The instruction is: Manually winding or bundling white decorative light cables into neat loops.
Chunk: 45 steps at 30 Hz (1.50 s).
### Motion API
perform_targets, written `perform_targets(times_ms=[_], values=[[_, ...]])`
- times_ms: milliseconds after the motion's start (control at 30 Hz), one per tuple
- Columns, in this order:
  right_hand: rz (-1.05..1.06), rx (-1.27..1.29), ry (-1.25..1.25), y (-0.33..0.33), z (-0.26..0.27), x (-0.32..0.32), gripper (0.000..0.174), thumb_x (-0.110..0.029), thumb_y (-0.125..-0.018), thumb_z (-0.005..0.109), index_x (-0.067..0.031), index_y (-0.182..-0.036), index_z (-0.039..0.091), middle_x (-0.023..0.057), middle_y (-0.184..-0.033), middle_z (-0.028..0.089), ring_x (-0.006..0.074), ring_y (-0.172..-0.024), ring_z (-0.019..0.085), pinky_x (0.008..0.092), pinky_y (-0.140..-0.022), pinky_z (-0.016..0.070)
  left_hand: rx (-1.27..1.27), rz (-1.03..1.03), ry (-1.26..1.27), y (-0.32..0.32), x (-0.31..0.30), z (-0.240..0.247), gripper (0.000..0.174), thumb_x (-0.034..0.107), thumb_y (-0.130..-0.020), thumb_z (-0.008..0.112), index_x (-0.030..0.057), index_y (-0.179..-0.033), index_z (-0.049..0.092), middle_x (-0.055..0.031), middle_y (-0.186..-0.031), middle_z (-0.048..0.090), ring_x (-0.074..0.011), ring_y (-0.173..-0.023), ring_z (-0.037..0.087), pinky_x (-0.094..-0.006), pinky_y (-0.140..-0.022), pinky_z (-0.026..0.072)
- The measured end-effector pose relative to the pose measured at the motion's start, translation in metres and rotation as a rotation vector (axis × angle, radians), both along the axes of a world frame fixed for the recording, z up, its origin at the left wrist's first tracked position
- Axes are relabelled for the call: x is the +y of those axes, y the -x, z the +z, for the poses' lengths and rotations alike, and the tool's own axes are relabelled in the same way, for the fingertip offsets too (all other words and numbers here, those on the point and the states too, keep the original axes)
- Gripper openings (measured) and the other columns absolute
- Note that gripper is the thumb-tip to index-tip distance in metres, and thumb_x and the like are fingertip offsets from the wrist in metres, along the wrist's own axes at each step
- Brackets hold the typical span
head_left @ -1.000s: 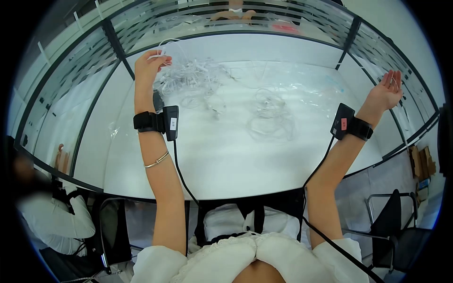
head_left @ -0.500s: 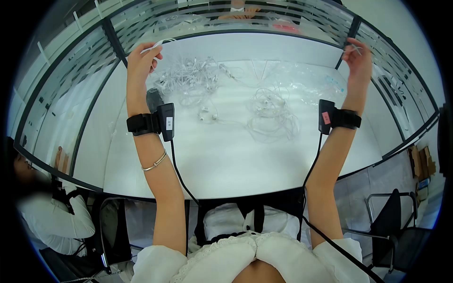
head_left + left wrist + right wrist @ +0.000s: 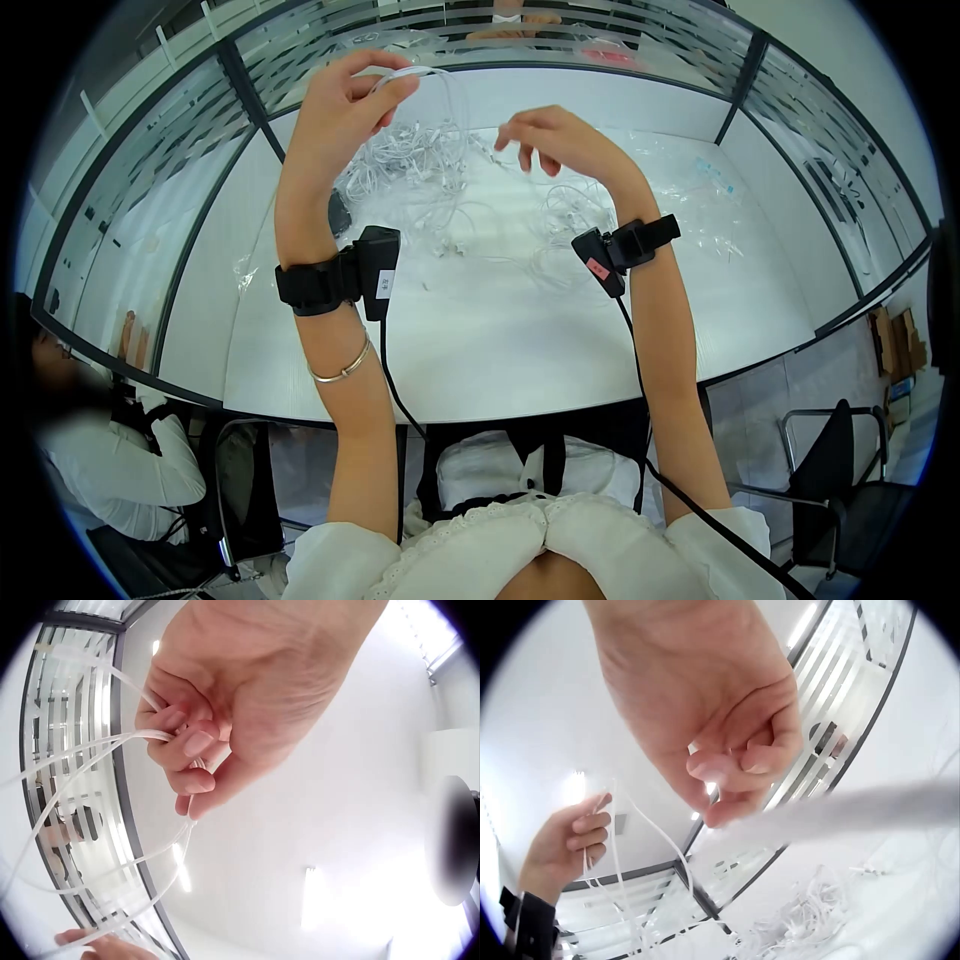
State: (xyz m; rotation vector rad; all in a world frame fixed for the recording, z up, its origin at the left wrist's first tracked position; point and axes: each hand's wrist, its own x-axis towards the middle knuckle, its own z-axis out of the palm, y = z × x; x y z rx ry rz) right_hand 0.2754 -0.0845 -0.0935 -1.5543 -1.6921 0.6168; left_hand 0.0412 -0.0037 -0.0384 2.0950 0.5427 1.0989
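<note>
My left hand (image 3: 340,120) is raised over the far left of the table and pinches a looped white cable (image 3: 154,735) between thumb and fingers. In the left wrist view, several strands trail from its fingertips. My right hand (image 3: 565,145) hangs over the table's back middle, palm down, fingers loosely bent, with no grip on anything visible. A blurred white strand (image 3: 855,817) crosses close by its fingertips in the right wrist view. Behind and below the left hand lies a tangled heap of white cables (image 3: 410,165).
A looser coil of thin clear-white cable (image 3: 575,205) lies under the right hand. Clear plastic film (image 3: 690,185) spreads at the back right. Low glass partitions (image 3: 180,200) border the table. Another person (image 3: 130,440) sits at the left; a black chair (image 3: 820,480) stands at the right.
My right hand has swung from the far right in to the back middle. My left hand has gone slightly up and right, still with the cable in its grip.
</note>
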Motion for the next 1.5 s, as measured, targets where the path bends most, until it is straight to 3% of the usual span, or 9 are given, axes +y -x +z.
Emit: perform_targets(times_ms=[133, 267, 300, 600, 933, 1100, 1233, 1367, 1500], values=[[-0.037, -0.117, 0.013, 0.001, -0.004, -0.002, 0.036, -0.037, -0.088, 0.050, -0.0052, -0.093, 0.066, 0.0035, -0.072, 0.059, 0.0098, -0.052, 0.049, 0.0229, -0.050, 0.0399, 0.026, -0.025, -0.091, -0.006, -0.011, -0.002, 0.022, 0.019, -0.079, 0.068, 0.0033, -0.094, 0.062, 0.0027, -0.059, 0.054, -0.0041, -0.055, 0.043, -0.0196, -0.051, 0.0317], [0.093, 0.110, -0.241, 0.013, 0.015, -0.012, 0.042, -0.043, -0.092, 0.043, -0.0067, -0.095, 0.064, 0.0025, -0.079, 0.060, 0.0107, -0.068, 0.055, 0.0240, -0.059, 0.0429, 0.089, -0.062, -0.130, -0.011, -0.010, -0.005, 0.022, 0.018, -0.078, 0.069, 0.0020, -0.090, 0.061, 0.0014, -0.060, 0.055, -0.0047, -0.055, 0.044, -0.0194, -0.051, 0.0325], [0.144, 0.181, -0.271, 0.019, 0.021, -0.017, 0.037, -0.039, -0.088, 0.052, -0.0047, -0.093, 0.064, 0.0031, -0.080, 0.061, 0.0123, -0.071, 0.056, 0.0243, -0.061, 0.0436, 0.095, -0.077, -0.115, -0.013, -0.011, -0.005, 0.022, 0.019, -0.078, 0.069, 0.0019, -0.089, 0.061, 0.0010, -0.061, 0.056, -0.0049, -0.055, 0.045, -0.0192, -0.051, 0.0330], [0.022, -0.005, -0.414, 0.021, 0.028, -0.027, 0.021, -0.021, -0.088, 0.058, -0.0020, -0.091, 0.066, 0.0009, -0.069, 0.060, 0.0079, -0.056, 0.052, 0.0204, -0.053, 0.0404, 0.210, -0.178, 0.019, -0.018, -0.012, -0.005, 0.021, 0.020, -0.080, 0.067, 0.0022, -0.086, 0.058, -0.0043, -0.067, 0.061, -0.0083, -0.058, 0.055, -0.0206, -0.052, 0.0381], [-0.247, 0.041, -0.771, -0.014, 0.041, -0.041, 0.027, -0.027, -0.090, 0.055, -0.0053, -0.101, 0.065, 0.0025, -0.072, 0.066, 0.0068, -0.049, 0.051, 0.0207, -0.049, 0.0391, 0.449, -0.288, 0.057, -0.031, -0.004, -0.021, 0.018, 0.019, -0.084, 0.061, 0.0018, -0.084, 0.060, -0.0040, -0.074, 0.062, -0.0104, -0.064, 0.057, -0.0230, -0.056, 0.0407], [-0.345, 0.088, -0.780, -0.031, 0.038, -0.043, 0.026, -0.029, -0.089, 0.057, -0.0057, -0.098, 0.065, 0.0017, -0.072, 0.067, 0.0074, -0.047, 0.050, 0.0211, -0.048, 0.0405, -0.026, -0.279, 0.001, -0.037, -0.002, -0.017, 0.019, 0.023, -0.087, 0.056, 0.0046, -0.087, 0.060, -0.0025, -0.079, 0.063, -0.0117, -0.071, 0.060, -0.0240, -0.063, 0.0419], [-0.475, -0.178, -0.605, -0.038, 0.025, -0.037, 0.022, -0.031, -0.086, 0.058, -0.0118, -0.094, 0.066, -0.0018, -0.073, 0.067, 0.0104, -0.047, 0.052, 0.0245, -0.051, 0.0434, -0.328, -0.173, -0.028, -0.026, -0.005, -0.007, 0.018, 0.023, -0.088, 0.054, 0.0058, -0.088, 0.060, -0.0036, -0.080, 0.064, -0.0139, -0.076, 0.062, -0.0253, -0.069, 0.0436], [-0.434, -0.431, -0.561, -0.044, 0.000, -0.020, 0.021, -0.029, -0.086, 0.055, -0.0132, -0.094, 0.066, -0.0042, -0.081, 0.065, 0.0100, -0.053, 0.053, 0.0248, -0.054, 0.0423, -0.476, -0.188, 0.059, -0.025, -0.010, -0.004, 0.019, 0.021, -0.090, 0.052, 0.0044, -0.088, 0.059, -0.0036, -0.078, 0.062, -0.0148, -0.075, 0.063, -0.0267, -0.072, 0.0446], [-0.345, -0.279, -0.233, -0.050, -0.012, -0.014, 0.031, -0.036, -0.088, 0.052, -0.0080, -0.094, 0.065, 0.0002, -0.081, 0.066, 0.0111, -0.056, 0.056, 0.0260, -0.056, 0.0428, -0.452, -0.192, 0.146, -0.021, -0.012, -0.003, 0.018, 0.021, -0.091, 0.051, 0.0037, -0.089, 0.058, -0.0014, -0.071, 0.056, -0.0134, -0.060, 0.058, -0.0259, -0.065, 0.0438]])
